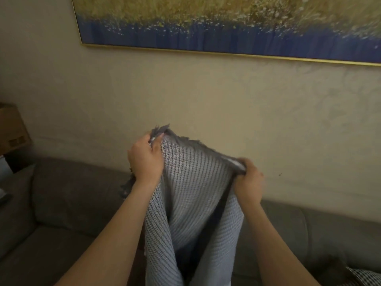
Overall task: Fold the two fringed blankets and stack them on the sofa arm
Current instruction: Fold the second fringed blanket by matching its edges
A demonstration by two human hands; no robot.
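Beige wall [206,89]; gold-framed painting [206,23] above grey sofa [72,195]; dim light.

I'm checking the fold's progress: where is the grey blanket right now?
In the head view, the grey blanket hangs at centre, over the sofa, its fringed top edge gripped by the left hand and the right hand.

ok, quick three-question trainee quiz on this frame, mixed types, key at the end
1. True or false: the grey knit blanket lies folded on the sofa.
2. What does the left hand grip? A) the blanket's fringed top edge B) a cushion C) nothing
3. Fill in: on the wall above the sofa hangs a gold-framed ___.
Key: 1 false; 2 A; 3 painting.
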